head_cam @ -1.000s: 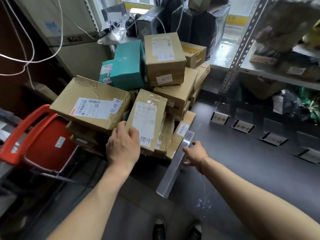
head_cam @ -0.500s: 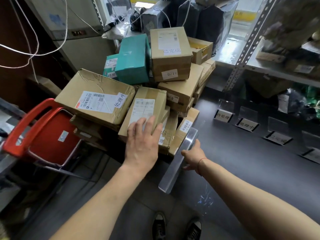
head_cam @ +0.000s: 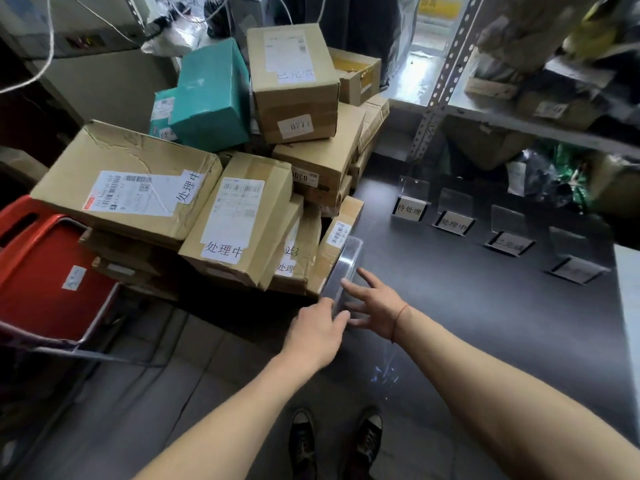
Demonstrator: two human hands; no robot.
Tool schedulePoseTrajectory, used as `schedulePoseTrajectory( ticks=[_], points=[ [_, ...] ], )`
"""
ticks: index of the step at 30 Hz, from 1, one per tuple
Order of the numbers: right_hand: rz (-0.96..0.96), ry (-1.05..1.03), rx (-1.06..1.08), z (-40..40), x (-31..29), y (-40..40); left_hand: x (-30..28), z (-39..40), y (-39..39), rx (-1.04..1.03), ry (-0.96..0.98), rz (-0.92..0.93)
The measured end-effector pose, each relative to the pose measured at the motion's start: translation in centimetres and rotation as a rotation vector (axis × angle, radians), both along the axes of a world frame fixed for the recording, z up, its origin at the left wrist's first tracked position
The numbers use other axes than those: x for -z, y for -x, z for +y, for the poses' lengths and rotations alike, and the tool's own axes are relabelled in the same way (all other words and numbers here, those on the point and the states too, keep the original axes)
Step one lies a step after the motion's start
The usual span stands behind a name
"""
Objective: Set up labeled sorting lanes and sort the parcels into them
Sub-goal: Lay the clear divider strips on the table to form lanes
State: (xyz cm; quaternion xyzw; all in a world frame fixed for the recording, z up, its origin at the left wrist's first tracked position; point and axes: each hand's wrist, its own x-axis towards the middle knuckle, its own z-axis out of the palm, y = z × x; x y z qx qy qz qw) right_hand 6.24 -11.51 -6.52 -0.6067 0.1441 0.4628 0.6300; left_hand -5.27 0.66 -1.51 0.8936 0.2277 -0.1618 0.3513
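A pile of brown cardboard parcels (head_cam: 239,220) and a teal box (head_cam: 211,98) is stacked at the left end of the dark table (head_cam: 485,323). Several parcels carry handwritten white labels. A clear plastic divider strip (head_cam: 348,261) lies along the table's left edge against the pile. My left hand (head_cam: 317,332) curls its fingers over the strip's near part. My right hand (head_cam: 374,303) is beside it, fingers spread and straight, touching the strip. Several clear label stands, among them the first (head_cam: 408,209) and second (head_cam: 454,223), form a row across the table.
A red cart (head_cam: 45,271) sits low at the left, under the pile's edge. A metal rack (head_cam: 440,74) with bagged and boxed goods fills the right back. White cables hang at the upper left. My shoes (head_cam: 332,441) stand on the tiled floor below.
My left hand left the labelled parcel in the pile and came down right onto the clear strip. My right hand opened its fingers on the strip. The view shifted slightly.
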Motion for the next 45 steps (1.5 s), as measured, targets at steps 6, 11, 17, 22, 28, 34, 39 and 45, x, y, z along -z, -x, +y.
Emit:
schedulePoseTrajectory(
  ticks=[6,11,17,22,28,34,39,45],
  points=[
    [0.017,-0.048,0.045,-0.3,1.2,0.7,2.5,1.0,-0.8,-0.249,0.244,0.029],
    [0.009,-0.043,0.050,0.1,1.4,1.0,3.6,2.5,-0.7,-0.365,0.351,-0.037],
    [-0.062,0.003,0.047,0.6,1.4,1.1,3.8,3.8,-0.7,-0.137,0.022,-0.085],
    [-0.295,0.279,-0.117,2.6,1.0,1.3,4.3,3.6,-0.9,-0.038,-0.032,-0.076],
    [-0.058,0.121,0.014,0.9,0.7,1.8,4.4,3.6,-0.9,-0.058,0.193,-0.035],
    [-0.080,0.145,0.005,0.5,0.5,2.0,4.7,4.1,-0.9,-0.039,0.105,-0.088],
    [-0.314,0.403,-0.207,1.7,0.0,2.2,5.0,3.7,-1.1,0.118,-0.213,-0.095],
    [-0.560,0.734,-0.532,2.1,-1.4,2.2,5.3,2.1,-0.8,0.286,-0.406,-0.110]
  ],
)
